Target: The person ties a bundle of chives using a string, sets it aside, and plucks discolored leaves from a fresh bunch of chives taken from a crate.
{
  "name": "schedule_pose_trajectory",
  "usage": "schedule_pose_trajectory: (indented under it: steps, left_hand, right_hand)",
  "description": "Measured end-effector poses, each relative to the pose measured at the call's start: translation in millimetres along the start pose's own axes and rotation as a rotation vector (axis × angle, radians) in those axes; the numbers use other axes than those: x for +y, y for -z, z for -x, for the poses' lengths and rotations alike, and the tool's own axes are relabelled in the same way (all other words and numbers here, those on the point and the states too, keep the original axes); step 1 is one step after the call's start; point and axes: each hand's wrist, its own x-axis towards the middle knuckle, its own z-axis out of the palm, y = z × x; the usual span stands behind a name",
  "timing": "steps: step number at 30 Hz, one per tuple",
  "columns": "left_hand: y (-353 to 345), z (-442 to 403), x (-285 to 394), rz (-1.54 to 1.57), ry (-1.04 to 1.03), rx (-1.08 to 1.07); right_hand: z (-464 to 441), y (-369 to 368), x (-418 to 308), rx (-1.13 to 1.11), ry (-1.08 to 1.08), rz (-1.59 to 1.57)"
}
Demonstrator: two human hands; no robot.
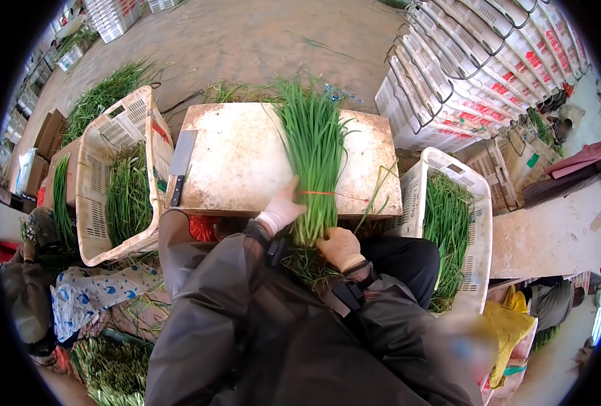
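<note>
The gloved right hand (341, 249) bends its fingers against the pale ends of a long green bunch of leafy stalks (317, 149). The gloved left hand (284, 206) touches its side by a thin red tie (319, 193); I cannot tell if either hand pinches. The bunch lies over a dirty white tabletop (233, 149), right of a black-handled metal knife (181, 162). Stacked white plastic crates (479, 81) stand farther off.

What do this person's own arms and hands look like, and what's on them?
The sleeves are loose, dark grey-brown and slightly shiny. The left hand and right hand seem to wear thin gloves, though I can't be certain. A small black box sits near each wrist.
</note>
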Motion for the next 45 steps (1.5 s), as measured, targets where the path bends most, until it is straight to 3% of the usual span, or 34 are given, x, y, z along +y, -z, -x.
schedule_pose_trajectory:
  steps: [4, 9, 18, 25, 31, 34, 40, 45]
  left_hand:
    - [6.6, 5.9, 19.6, -0.103, 0.002, -0.006]
    - [6.4, 7.7, 26.9, -0.107, 0.006, -0.011]
    - [8.9, 12.2, 35.3, -0.125, -0.006, -0.015]
    - [5.1, 11.6, 32.6, -0.125, -0.056, 0.026]
    - [9.1, 13.5, 38.1, -0.145, -0.022, -0.015]
    - [7.2, 13.7, 35.5, -0.137, -0.007, 0.006]
    - [3.4, 6.5, 29.0, -0.063, 0.036, 0.008]
    - [3.3, 8.4, 34.6, -0.118, 0.060, 0.022]
  right_hand:
    - [1.0, 19.6, 2.2, -0.050, 0.016, -0.023]
    - [-5.1, 14.3, -19.1, 0.406, 0.211, -0.071]
    - [-20.2, 1.2, -10.6, 0.447, 0.166, 0.170]
    - [-22.2, 0.9, -19.0, 0.645, 0.609, 0.440]
    - [-22.4, -3.5, -12.2, 0.421, 0.572, 0.486]
    - [-25.7, -4.1, -9.6, 0.508, 0.696, 0.465]
    - [-23.3, -12.6, -14.0, 0.593, 0.525, 0.414]
    - [-10.3, -5.2, -21.8, 0.396, 0.253, 0.175]
